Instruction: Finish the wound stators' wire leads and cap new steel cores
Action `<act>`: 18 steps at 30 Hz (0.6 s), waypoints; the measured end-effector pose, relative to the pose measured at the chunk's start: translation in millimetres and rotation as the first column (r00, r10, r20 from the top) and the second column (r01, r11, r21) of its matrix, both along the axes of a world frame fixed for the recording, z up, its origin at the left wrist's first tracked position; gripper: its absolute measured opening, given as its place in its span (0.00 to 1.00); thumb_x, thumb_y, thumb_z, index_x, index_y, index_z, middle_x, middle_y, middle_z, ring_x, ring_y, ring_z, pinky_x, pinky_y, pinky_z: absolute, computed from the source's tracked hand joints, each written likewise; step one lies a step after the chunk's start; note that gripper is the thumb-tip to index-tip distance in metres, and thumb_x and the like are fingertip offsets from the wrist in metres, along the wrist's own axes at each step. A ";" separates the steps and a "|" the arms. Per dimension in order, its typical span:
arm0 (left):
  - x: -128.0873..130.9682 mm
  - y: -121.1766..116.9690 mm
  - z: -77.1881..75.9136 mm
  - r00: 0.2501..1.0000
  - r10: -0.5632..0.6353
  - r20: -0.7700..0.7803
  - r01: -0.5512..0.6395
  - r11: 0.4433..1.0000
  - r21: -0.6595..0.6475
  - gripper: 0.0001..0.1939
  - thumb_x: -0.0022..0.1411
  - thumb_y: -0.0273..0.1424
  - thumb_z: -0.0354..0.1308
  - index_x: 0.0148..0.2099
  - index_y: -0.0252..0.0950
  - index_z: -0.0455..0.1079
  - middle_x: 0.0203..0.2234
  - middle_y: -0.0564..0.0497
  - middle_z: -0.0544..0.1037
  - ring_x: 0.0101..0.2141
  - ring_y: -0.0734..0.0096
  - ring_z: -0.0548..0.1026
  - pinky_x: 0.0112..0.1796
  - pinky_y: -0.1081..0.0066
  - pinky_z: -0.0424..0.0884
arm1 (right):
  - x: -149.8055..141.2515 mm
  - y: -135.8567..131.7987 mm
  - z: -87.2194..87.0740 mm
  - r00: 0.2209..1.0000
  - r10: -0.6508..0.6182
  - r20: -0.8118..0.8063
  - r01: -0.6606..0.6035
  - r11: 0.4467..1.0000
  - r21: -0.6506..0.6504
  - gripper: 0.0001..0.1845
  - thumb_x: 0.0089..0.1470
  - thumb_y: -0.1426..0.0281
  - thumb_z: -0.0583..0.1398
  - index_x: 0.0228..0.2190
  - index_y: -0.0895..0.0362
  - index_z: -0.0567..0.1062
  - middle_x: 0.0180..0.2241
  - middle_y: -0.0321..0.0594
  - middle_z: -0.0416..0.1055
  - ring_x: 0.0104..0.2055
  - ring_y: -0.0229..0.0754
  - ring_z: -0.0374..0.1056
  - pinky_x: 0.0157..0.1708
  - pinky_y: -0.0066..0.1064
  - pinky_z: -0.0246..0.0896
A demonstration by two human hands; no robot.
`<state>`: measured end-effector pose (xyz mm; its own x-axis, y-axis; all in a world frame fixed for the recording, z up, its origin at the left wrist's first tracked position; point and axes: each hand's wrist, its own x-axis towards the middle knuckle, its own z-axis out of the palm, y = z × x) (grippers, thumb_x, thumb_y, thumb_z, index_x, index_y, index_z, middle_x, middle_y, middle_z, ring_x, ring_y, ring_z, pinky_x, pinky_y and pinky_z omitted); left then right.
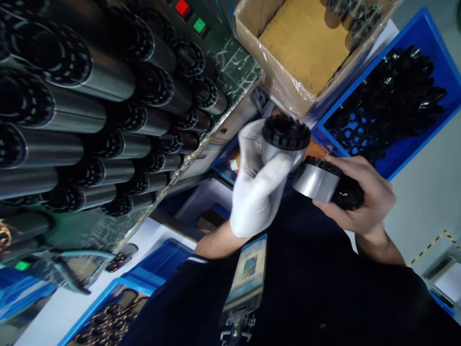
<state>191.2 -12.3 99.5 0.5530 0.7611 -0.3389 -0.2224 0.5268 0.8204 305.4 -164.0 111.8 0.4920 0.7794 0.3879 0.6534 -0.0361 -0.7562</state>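
Observation:
My left hand, in a white glove, is wrapped round a short metal cylinder that carries a black toothed cap on its upper end. My bare right hand grips a second metal cylinder, lying sideways with a black end piece in the palm. The two cylinders nearly touch in front of my dark clothing. A badge hangs on my chest.
Stacked metal tubes with black end caps fill the left. A cardboard box holds tan sheet and several cylinders. A blue bin holds black caps. Another blue bin sits lower left. Red and green buttons are above.

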 end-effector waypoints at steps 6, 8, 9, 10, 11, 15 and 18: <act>22.8 -0.7 -7.5 0.955 -0.069 0.287 0.108 0.987 -0.122 0.44 0.47 0.79 0.68 0.42 0.44 0.76 0.42 0.46 0.86 0.60 0.42 0.82 0.54 0.54 0.86 | 0.6 -1.1 9.5 0.947 0.116 -0.299 -0.167 0.975 -0.149 0.25 0.60 0.63 0.79 0.53 0.50 0.78 0.51 0.40 0.85 0.49 0.48 0.85 0.48 0.37 0.84; 27.0 -9.9 -12.8 0.958 -0.092 0.273 0.172 0.942 -0.288 0.45 0.46 0.81 0.66 0.39 0.43 0.73 0.41 0.44 0.86 0.58 0.42 0.83 0.54 0.53 0.85 | -3.6 5.7 4.9 0.993 -0.002 -0.120 -0.012 0.994 -0.110 0.19 0.58 0.67 0.80 0.43 0.50 0.78 0.51 0.42 0.84 0.49 0.49 0.84 0.49 0.40 0.83; 27.2 -15.2 -16.2 0.961 -0.127 0.246 0.219 0.892 -0.394 0.45 0.48 0.80 0.66 0.38 0.42 0.73 0.40 0.45 0.86 0.57 0.43 0.84 0.54 0.53 0.85 | -4.3 8.6 1.5 0.998 -0.067 -0.017 0.066 0.994 -0.086 0.17 0.58 0.69 0.79 0.41 0.50 0.78 0.52 0.43 0.83 0.50 0.51 0.84 0.50 0.42 0.82; 26.4 -20.8 -20.2 0.963 -0.164 0.213 0.252 0.827 -0.502 0.45 0.49 0.80 0.66 0.39 0.41 0.74 0.40 0.44 0.86 0.56 0.44 0.84 0.54 0.53 0.84 | -3.8 10.6 -2.5 0.991 -0.116 0.072 0.122 0.990 -0.077 0.16 0.58 0.70 0.79 0.39 0.49 0.78 0.53 0.45 0.83 0.51 0.53 0.83 0.51 0.46 0.82; 25.0 -26.6 -24.7 0.964 -0.195 0.182 0.266 0.762 -0.591 0.45 0.50 0.80 0.65 0.39 0.40 0.75 0.39 0.43 0.85 0.55 0.44 0.85 0.54 0.53 0.84 | -2.1 11.6 -6.9 0.981 -0.144 0.132 0.156 0.984 -0.088 0.15 0.59 0.69 0.79 0.39 0.49 0.78 0.52 0.46 0.82 0.52 0.56 0.83 0.51 0.49 0.82; 18.5 -44.3 -46.4 0.973 -0.219 0.076 0.215 0.732 -0.647 0.43 0.48 0.72 0.75 0.44 0.38 0.77 0.37 0.47 0.83 0.45 0.52 0.84 0.49 0.58 0.81 | 9.6 7.4 -19.8 0.989 -0.126 0.080 0.137 0.977 -0.164 0.18 0.59 0.63 0.77 0.34 0.48 0.73 0.45 0.47 0.78 0.53 0.64 0.81 0.49 0.55 0.81; 14.8 -42.3 -61.0 0.977 -0.198 0.083 0.213 0.852 -0.478 0.41 0.42 0.55 0.88 0.49 0.40 0.74 0.37 0.54 0.81 0.39 0.64 0.80 0.48 0.61 0.77 | 14.0 1.8 -14.9 0.957 0.015 -0.291 -0.064 0.985 -0.161 0.21 0.61 0.65 0.74 0.31 0.49 0.67 0.42 0.45 0.77 0.42 0.56 0.81 0.35 0.45 0.81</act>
<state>206.0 -54.5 38.5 0.6941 0.3749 -0.6145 -0.0852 0.8905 0.4470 319.4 -162.1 96.9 0.5307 0.8420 0.0972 0.4126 -0.1565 -0.8974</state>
